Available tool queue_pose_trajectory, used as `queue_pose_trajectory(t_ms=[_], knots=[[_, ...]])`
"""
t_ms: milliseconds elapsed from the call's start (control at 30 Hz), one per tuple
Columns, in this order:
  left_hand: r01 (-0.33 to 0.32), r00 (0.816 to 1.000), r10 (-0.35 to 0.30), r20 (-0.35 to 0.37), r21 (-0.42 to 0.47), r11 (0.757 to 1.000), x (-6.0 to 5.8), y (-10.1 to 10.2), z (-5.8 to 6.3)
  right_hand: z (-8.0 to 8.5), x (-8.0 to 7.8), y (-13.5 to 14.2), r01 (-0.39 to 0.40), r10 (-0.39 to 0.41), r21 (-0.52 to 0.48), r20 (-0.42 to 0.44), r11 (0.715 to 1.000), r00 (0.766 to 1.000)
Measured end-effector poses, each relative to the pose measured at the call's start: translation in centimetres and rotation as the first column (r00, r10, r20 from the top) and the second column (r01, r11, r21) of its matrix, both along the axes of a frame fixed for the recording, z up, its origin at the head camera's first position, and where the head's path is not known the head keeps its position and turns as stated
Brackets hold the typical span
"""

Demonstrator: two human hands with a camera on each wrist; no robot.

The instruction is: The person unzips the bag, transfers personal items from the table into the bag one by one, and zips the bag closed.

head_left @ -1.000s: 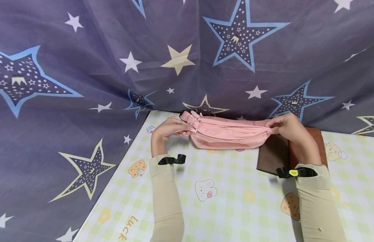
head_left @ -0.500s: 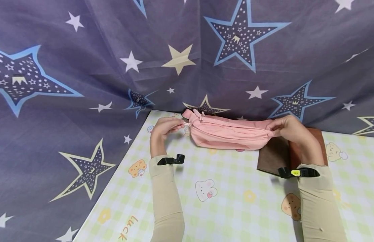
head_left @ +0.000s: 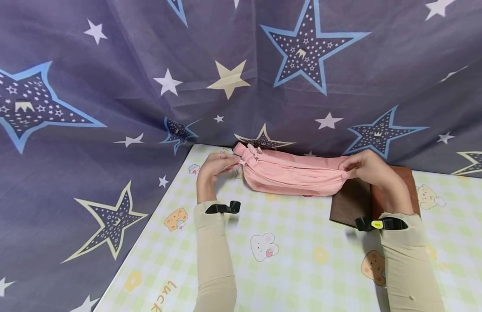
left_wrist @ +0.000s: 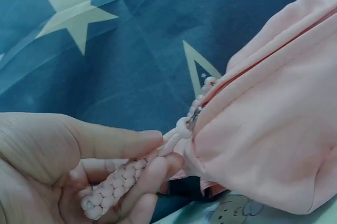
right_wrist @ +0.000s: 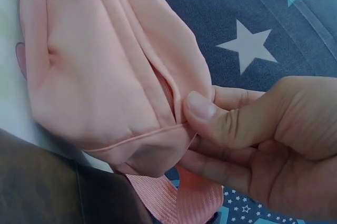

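Observation:
A pink waist bag [head_left: 291,173] lies lengthwise at the back of the table, both hands at its ends. With thumb and fingers, my left hand [head_left: 216,164] pinches the braided zipper pull [left_wrist: 116,187] at the bag's left end. In the left wrist view the pull's cord runs to a metal slider [left_wrist: 195,118] at the end of a zipper line. My right hand [head_left: 367,167] grips the bag's right end, thumb on top and fingers behind. The right wrist view shows a narrow gap along a seam near that thumb, and a ribbed pink strap [right_wrist: 197,197] hanging below.
A flat brown, leather-like item [head_left: 350,203] lies under the right forearm, partly covered by the bag and arm. A star-printed dark curtain [head_left: 210,99] stands right behind the table. The checked tablecloth [head_left: 295,268] spreads in front.
My left hand drew the zipper pull leftward from the bag's front, then came slightly back toward the bag's end. The right hand keeps its grip, and the bag barely shifted.

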State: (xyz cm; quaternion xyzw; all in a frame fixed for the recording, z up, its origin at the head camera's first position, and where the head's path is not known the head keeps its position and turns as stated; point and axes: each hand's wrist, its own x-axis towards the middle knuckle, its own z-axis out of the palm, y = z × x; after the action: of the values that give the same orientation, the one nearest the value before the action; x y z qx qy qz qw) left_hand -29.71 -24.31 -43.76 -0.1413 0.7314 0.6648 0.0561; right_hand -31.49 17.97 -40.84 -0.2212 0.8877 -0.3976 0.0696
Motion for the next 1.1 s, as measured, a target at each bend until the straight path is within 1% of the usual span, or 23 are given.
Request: queue_pose_trajectory(t_ms=[100,267,400,500,600,667,700,800,900,933,1000,1100], knots=[[0.014,0.999,-0.014,0.038,0.002,1.0,0.0,0.3,-0.2,0.0,-0.1,-0.1,-0.006,0.005,0.005,0.012,1.0,1.0],[-0.019,0.996,0.016,0.088,0.03,0.999,-0.2,1.0,-0.5,-0.1,-0.2,-0.5,0.01,-0.01,0.0,0.015,1.0,1.0],[-0.023,0.99,0.019,0.138,0.033,0.999,-0.3,1.4,-0.6,0.0,-0.2,-0.6,0.032,-0.032,-0.006,0.014,0.999,0.999],[0.008,0.984,-0.013,0.177,0.028,1.0,-0.4,1.5,-0.6,0.0,-0.2,-0.6,0.03,-0.03,-0.014,0.013,0.999,0.999],[0.036,0.98,-0.045,0.192,0.048,0.998,-0.5,1.5,-0.4,0.0,-0.1,-0.6,0.022,-0.022,-0.027,-0.008,0.999,1.0],[0.033,0.983,-0.045,0.181,0.066,0.997,-0.5,1.6,-0.1,0.1,-0.1,-0.5,0.025,-0.025,-0.035,-0.022,0.999,0.999],[0.022,0.985,-0.035,0.167,0.079,0.997,-0.4,1.7,0.2,0.1,-0.1,-0.5,0.029,-0.03,-0.039,-0.029,0.999,0.999],[-0.003,0.995,-0.005,0.099,0.082,0.997,-0.1,2.1,1.2,0.3,-0.1,-0.2,0.041,-0.043,-0.052,-0.041,0.998,0.998],[0.0,0.999,-0.003,0.036,0.074,0.997,0.2,2.4,2.1,0.3,-0.2,0.0,0.059,-0.061,-0.055,-0.049,0.997,0.997],[0.011,1.0,-0.013,0.026,0.06,0.998,0.2,2.5,2.2,0.2,-0.3,0.0,0.058,-0.061,-0.051,-0.062,0.997,0.996],[0.029,0.999,-0.03,0.029,0.049,0.998,0.2,2.5,2.3,0.0,-0.5,0.1,0.056,-0.06,-0.048,-0.087,0.997,0.994],[0.045,0.998,-0.047,0.041,0.037,0.998,0.0,2.5,2.1,-0.4,-0.8,-0.1,0.058,-0.063,-0.039,-0.148,0.998,0.987]])
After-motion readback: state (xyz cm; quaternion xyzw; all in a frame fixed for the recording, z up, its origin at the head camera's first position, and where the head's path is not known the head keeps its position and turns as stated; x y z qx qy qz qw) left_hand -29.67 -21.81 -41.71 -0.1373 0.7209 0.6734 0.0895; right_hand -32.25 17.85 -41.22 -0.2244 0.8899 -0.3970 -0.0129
